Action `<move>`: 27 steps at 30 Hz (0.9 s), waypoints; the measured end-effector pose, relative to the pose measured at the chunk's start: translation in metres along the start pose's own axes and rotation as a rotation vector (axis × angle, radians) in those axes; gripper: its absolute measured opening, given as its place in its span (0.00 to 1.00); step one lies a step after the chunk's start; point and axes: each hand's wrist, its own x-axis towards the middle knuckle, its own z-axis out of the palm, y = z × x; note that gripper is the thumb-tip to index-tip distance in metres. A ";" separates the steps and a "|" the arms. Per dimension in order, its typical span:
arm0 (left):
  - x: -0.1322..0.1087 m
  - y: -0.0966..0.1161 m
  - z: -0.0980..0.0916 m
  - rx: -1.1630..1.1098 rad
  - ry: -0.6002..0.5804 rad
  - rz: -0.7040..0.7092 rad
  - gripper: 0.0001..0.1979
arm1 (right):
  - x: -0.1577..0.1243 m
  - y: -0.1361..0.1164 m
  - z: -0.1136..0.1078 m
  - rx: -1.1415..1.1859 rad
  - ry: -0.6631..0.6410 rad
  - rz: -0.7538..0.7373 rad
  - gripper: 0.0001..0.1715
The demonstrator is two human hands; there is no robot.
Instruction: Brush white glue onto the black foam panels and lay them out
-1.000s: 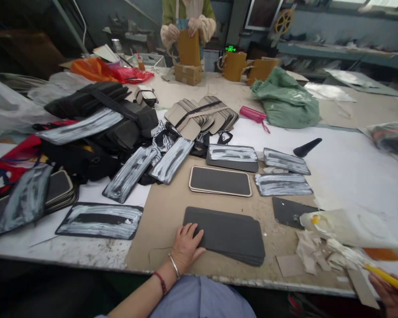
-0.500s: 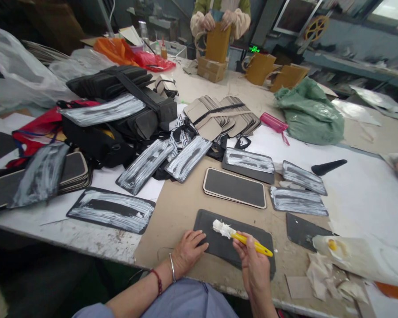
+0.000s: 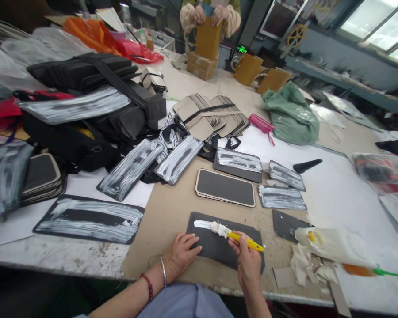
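My right hand (image 3: 247, 258) grips a yellow-handled brush (image 3: 248, 242), its bristles loaded with thick white paste. The bristles rest on a dark grey panel (image 3: 215, 254) lying flat in front of me, and a short white streak (image 3: 202, 225) runs left from them. My left hand (image 3: 182, 251) lies with fingers spread at the panel's left edge, fingertips touching it. Just beyond sits a small stack of dark panels with beige rims (image 3: 225, 187). A white-smeared panel (image 3: 93, 218) is on the left, and another smeared panel (image 3: 281, 197) on the right.
Black pouches (image 3: 82, 73) and plastic bags pile up at the back left. A bundle of beige boards (image 3: 210, 115) lies mid-table. A milky container (image 3: 331, 243) and crumpled scraps sit at the right. Across the table, a co-worker's hands (image 3: 208, 15) hold a mustard-coloured bag (image 3: 207, 37).
The brush has come down onto the panel and left a white streak, which was absent before. My view has turned somewhat to the right. The left hand stays at the panel's edge.
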 end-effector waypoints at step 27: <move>-0.006 0.003 -0.023 -0.102 0.111 -0.056 0.14 | -0.031 -0.015 -0.027 -0.446 -0.093 -0.306 0.22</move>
